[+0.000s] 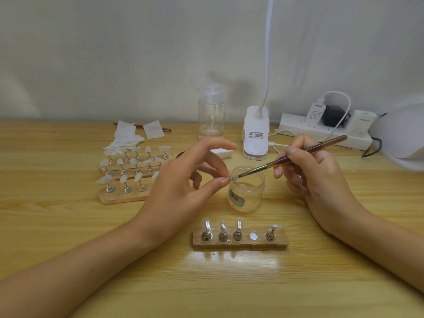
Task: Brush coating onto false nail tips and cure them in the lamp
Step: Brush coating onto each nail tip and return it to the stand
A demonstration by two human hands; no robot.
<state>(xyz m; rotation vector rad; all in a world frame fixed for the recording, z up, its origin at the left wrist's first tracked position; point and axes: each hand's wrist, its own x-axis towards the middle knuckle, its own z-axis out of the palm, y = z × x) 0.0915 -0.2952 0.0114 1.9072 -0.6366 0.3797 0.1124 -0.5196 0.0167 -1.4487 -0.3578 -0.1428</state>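
– Head view: what does the left hand (183,180) hold?

– It pinches a small pale nail tip (234,178) between thumb and a fingertip, with the forefinger lifted above. The tip sits at the rim of the clear jar (246,191), at the jar's 10 o'clock.

– And the right hand (314,171)?

– Its fingers are curled round a brown-handled brush (298,154), held like a pen. The handle slants up toward 2 o'clock, and the bristles meet the nail tip over the jar's mouth.

– What stands around the jar?

– At its 6 o'clock, near the person, a wooden stand (239,243) lies on the table (68,226). It carries four metal pegs and one bare round disc, fourth from the left. The far-right peg bears a pale tip.

– Farther off?

– At 9 o'clock more wooden stands (124,196) carry rows of pegs topped with pale tips. Behind them, at 10 o'clock, lie white wipes (128,136). A clear pump bottle (211,111) stands at 11 o'clock, a white clip lamp (255,134) at 12, and a power strip (321,131) at 1. A white domed casing (401,134) sits at 2 o'clock, cut off by the picture's edge.
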